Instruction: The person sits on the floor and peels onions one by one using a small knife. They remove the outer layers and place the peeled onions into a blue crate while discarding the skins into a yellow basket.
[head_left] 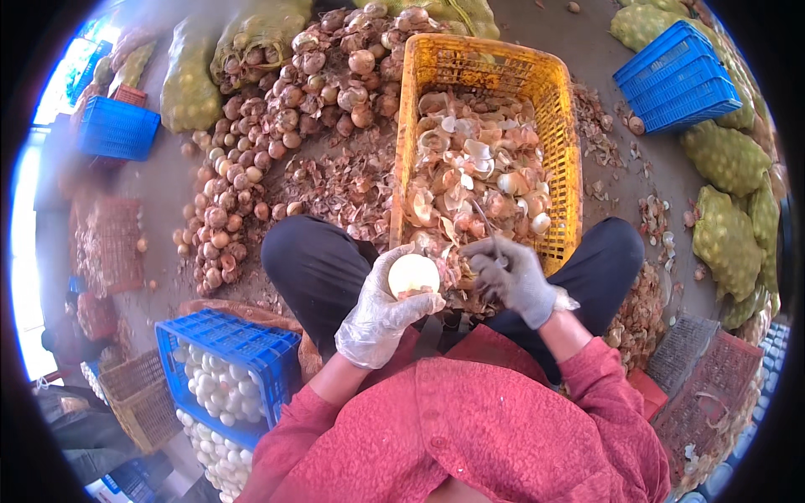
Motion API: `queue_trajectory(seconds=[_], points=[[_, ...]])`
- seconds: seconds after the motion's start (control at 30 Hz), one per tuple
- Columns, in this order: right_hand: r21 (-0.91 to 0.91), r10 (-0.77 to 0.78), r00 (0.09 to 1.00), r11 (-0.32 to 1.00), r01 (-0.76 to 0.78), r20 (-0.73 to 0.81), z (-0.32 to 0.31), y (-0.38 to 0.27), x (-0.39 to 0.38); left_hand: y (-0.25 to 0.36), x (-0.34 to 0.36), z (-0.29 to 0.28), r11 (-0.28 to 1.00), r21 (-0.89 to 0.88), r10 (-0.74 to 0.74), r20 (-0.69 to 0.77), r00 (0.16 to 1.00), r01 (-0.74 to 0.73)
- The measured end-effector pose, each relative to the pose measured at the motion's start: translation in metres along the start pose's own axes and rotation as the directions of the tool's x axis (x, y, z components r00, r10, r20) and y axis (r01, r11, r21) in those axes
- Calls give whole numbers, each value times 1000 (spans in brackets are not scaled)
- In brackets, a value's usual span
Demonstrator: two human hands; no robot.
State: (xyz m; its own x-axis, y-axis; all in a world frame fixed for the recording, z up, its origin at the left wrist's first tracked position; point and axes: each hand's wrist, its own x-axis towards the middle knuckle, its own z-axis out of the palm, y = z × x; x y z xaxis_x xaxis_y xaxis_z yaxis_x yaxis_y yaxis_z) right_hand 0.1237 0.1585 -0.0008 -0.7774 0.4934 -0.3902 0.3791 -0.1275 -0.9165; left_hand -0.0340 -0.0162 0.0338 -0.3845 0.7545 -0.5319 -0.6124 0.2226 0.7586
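In a pale translucent glove, my left hand [381, 314] is closed around an onion [413, 274], its upper side peeled to bright white and some brown skin left at the lower edge. My right hand [513, 279], in a greyish glove, grips a knife [484, 218] whose thin blade points up and away over the crate. The two hands are a short way apart, above my lap. Just beyond them stands a yellow crate [573, 180], heaped with onion skins [470, 159] and scraps. The knife's handle is mostly hidden by my fingers.
Unpeeled onions [231, 201] are piled on the floor at the far left. A blue crate [289, 352] of peeled white onions [222, 386] stands at my left. Full mesh sacks [725, 239] and stacked blue crates [679, 80] line the right.
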Motion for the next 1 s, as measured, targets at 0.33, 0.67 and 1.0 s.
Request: queue_trajectory(seconds=[0.33,0.67,1.0], points=[[127,17,991,991,-35,136,22,-28,-7,-1,1,1,884,382,276,37,961,-269],[-384,-280,903,834,397,326,7,3,-33,3,15,-3,875,-467,139,-15,990,-130],[-436,-539,840,745,505,51,29,16,-9,-9,14,16,923,-379,35,-80,996,-63]])
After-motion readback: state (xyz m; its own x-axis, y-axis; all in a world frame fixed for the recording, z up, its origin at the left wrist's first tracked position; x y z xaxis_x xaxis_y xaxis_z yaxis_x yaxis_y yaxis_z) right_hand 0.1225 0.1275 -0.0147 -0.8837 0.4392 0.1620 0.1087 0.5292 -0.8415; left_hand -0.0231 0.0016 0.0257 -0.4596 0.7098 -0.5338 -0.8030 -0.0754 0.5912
